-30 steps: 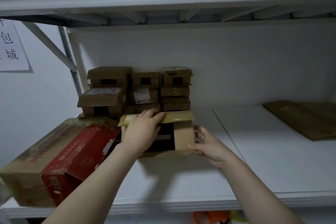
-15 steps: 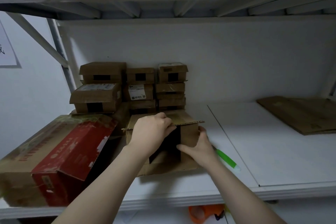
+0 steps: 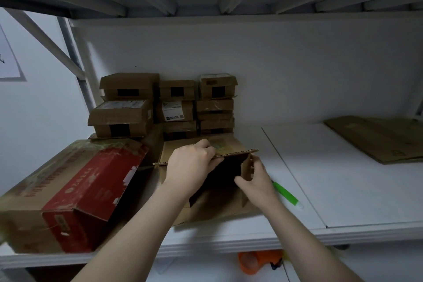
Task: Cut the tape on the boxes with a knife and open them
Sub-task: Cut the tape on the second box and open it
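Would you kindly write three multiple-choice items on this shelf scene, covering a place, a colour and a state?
1. Where is the green knife?
A. On the shelf, right of the right hand
B. On the stacked boxes
C. On the floor
2. What colour is the large box's printed side?
A. Blue
B. Red
C. Yellow
3. In what state is the small box between the hands?
A. Taped shut
B. Open, top flap raised
C. Crushed flat
Answers: 1 A: it lies on the white shelf beside that hand. 2 B: its red panel faces the camera. 3 B: the left hand grips the top flap above a dark interior.
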